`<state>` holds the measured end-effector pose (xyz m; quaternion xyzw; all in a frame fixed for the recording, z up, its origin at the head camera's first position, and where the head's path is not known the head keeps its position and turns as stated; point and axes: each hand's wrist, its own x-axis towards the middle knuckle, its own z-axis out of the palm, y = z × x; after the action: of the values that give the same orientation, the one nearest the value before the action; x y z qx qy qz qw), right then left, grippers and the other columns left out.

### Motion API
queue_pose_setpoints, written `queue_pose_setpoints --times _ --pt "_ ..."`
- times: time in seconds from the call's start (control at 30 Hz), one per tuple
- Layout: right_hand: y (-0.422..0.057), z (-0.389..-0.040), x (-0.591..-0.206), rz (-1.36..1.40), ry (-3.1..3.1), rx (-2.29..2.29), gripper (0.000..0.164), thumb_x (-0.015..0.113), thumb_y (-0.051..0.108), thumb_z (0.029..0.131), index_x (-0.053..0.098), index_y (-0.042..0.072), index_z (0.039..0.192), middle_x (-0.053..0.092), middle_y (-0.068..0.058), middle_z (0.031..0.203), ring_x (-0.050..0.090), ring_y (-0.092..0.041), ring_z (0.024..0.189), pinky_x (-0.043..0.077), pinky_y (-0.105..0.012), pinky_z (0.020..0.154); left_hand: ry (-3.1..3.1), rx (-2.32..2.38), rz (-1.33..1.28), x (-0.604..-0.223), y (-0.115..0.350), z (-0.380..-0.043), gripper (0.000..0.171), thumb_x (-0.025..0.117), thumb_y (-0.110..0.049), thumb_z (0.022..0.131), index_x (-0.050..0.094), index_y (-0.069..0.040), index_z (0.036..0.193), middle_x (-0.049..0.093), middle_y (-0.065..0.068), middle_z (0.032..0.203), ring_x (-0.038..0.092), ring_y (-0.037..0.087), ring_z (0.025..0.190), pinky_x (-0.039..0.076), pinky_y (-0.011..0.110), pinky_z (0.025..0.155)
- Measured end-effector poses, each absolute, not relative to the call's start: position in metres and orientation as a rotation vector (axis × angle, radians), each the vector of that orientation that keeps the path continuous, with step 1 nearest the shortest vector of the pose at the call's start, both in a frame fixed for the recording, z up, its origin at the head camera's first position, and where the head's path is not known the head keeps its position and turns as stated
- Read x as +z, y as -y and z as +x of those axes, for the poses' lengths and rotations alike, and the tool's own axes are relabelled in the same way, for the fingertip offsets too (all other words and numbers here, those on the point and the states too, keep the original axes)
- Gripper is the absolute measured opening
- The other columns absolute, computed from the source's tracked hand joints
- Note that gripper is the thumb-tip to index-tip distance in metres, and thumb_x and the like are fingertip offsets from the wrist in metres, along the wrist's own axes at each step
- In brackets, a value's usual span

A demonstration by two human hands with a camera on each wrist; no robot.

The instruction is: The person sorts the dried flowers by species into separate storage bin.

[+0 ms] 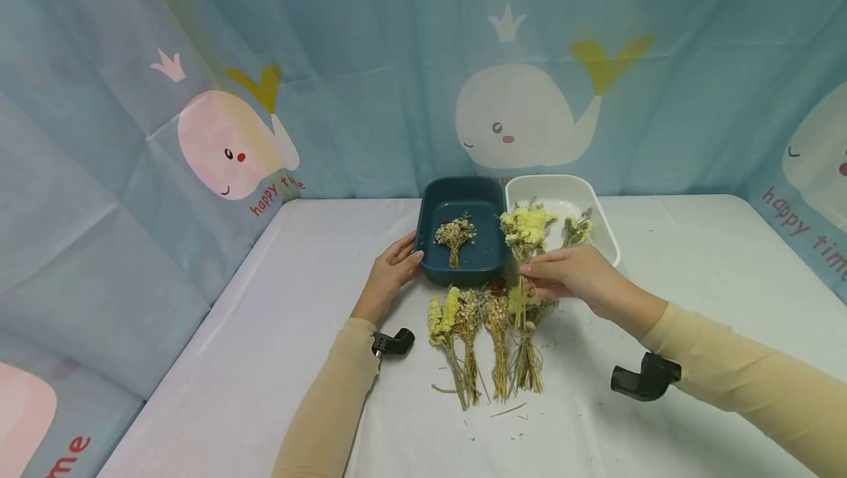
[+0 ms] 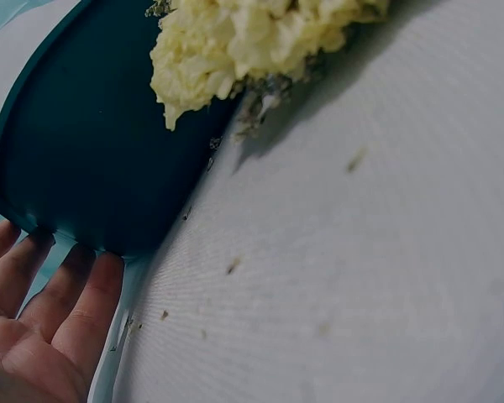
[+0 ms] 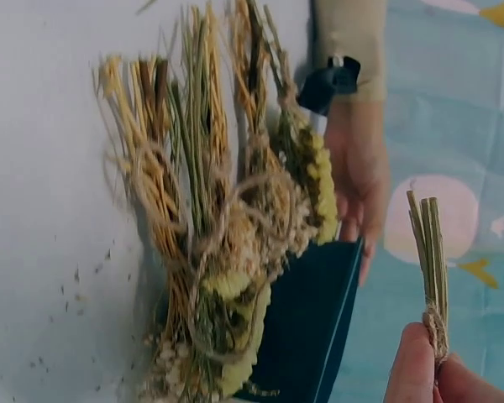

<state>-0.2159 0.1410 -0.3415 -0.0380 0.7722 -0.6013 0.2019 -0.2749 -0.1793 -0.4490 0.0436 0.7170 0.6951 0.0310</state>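
Note:
My right hand (image 1: 582, 279) pinches a bunch of yellow dried flowers (image 1: 527, 223) by its tied stems, blossoms upward, in front of the white tray. In the right wrist view, thumb and fingertip meet at the twine round the bare stems (image 3: 428, 243). My left hand (image 1: 390, 276) rests at the left front corner of the dark blue tray (image 1: 463, 276), its fairly straight fingers (image 3: 353, 176) against the outer wall. Inside that tray lies one small bunch of pale dried flowers (image 1: 454, 234). A yellow-tipped bunch (image 1: 577, 228) lies in the white tray (image 1: 546, 184).
Several dried bunches lie in a row on the white table before the blue tray, among them a yellow one (image 1: 443, 320) and a pale one (image 1: 468, 316). Loose stem bits (image 1: 508, 410) are scattered nearer me. A whale-print curtain (image 1: 370, 95) hangs behind the trays.

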Motion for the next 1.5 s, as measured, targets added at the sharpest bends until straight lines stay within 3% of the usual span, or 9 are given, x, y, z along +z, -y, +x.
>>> queue_pose_setpoints --times 0.2,0.37,0.53,0.73,0.93,1.07,1.27,1.37,1.5 --pt "-0.148 -0.225 -0.340 -0.098 -2.142 -1.713 0.039 0.067 0.015 0.096 0.063 -0.011 0.124 0.075 0.005 0.085 0.072 -0.004 0.074 0.061 -0.026 0.080 -2.211 2.139 0.130 -0.450 0.180 -0.276 0.058 0.068 -0.033 0.096 0.046 -0.026 0.149 0.048 0.000 0.153 0.054 0.020 0.135 0.047 0.040 0.110" --pt "-0.154 -0.233 -0.339 -0.089 -2.093 -1.763 0.018 0.067 0.014 0.096 0.073 0.003 0.108 0.076 0.005 0.084 0.072 -0.004 0.074 0.061 -0.024 0.079 -2.209 2.134 0.132 -0.451 0.180 -0.277 0.058 0.067 -0.033 0.096 0.045 -0.026 0.150 0.048 0.000 0.153 0.054 0.020 0.135 0.047 0.040 0.111" --pt "-0.158 -0.243 -0.336 -0.062 -2.116 -1.756 0.009 0.066 0.015 0.096 0.074 0.011 0.097 0.074 0.007 0.082 0.072 -0.002 0.074 0.060 -0.021 0.077 -2.196 2.141 0.126 -0.452 0.181 -0.278 0.058 0.067 -0.032 0.097 0.045 -0.025 0.150 0.048 0.000 0.154 0.054 0.020 0.135 0.048 0.037 0.109" --pt "-0.160 -0.254 -0.333 -0.034 -2.082 -1.808 0.018 0.064 0.012 0.097 0.073 0.019 0.083 0.074 0.007 0.079 0.072 -0.003 0.071 0.060 -0.018 0.074 -2.170 2.150 0.126 -0.450 0.182 -0.278 0.058 0.066 -0.029 0.097 0.043 -0.023 0.151 0.047 0.002 0.155 0.052 0.022 0.137 0.047 0.038 0.111" --pt "-0.161 -0.266 -0.334 -0.012 -2.101 -1.810 0.008 0.066 0.014 0.097 0.071 0.008 0.098 0.074 0.005 0.079 0.072 -0.003 0.071 0.060 -0.018 0.073 -2.122 2.156 0.105 -0.447 0.182 -0.278 0.059 0.064 -0.023 0.099 0.040 -0.020 0.153 0.043 0.005 0.157 0.049 0.025 0.139 0.042 0.043 0.115" --pt "-0.162 -0.274 -0.337 -0.008 -2.115 -1.812 0.023 0.065 0.013 0.097 0.064 -0.002 0.114 0.073 0.007 0.080 0.072 -0.002 0.072 0.060 -0.018 0.076 -2.137 2.152 0.120 -0.446 0.181 -0.277 0.059 0.065 -0.024 0.098 0.042 -0.020 0.152 0.043 0.006 0.157 0.050 0.025 0.138 0.043 0.042 0.114" --pt "-0.164 -0.287 -0.342 0.022 -2.124 -1.843 0.008 0.062 0.010 0.098 0.066 0.005 0.103 0.072 0.007 0.079 0.071 -0.002 0.071 0.059 -0.016 0.074 -2.170 2.151 0.143 -0.445 0.180 -0.273 0.060 0.066 -0.028 0.098 0.043 -0.020 0.152 0.045 0.005 0.156 0.051 0.024 0.138 0.044 0.042 0.113" --pt "-0.166 -0.293 -0.345 0.036 -2.124 -1.841 0.016 0.062 0.011 0.098 0.065 0.001 0.110 0.072 0.007 0.080 0.071 -0.002 0.071 0.059 -0.017 0.075 -2.144 2.148 0.135 -0.436 0.179 -0.269 0.060 0.064 -0.022 0.099 0.040 -0.016 0.153 0.041 0.009 0.158 0.049 0.027 0.139 0.043 0.042 0.114" --pt "-0.167 -0.300 -0.350 0.054 -2.132 -1.832 0.043 0.062 0.013 0.099 0.053 -0.010 0.133 0.072 0.008 0.082 0.071 0.000 0.071 0.059 -0.017 0.078 -2.108 2.159 0.127 -0.432 0.178 -0.267 0.059 0.062 -0.018 0.100 0.039 -0.014 0.154 0.039 0.011 0.159 0.047 0.028 0.141 0.041 0.043 0.115"
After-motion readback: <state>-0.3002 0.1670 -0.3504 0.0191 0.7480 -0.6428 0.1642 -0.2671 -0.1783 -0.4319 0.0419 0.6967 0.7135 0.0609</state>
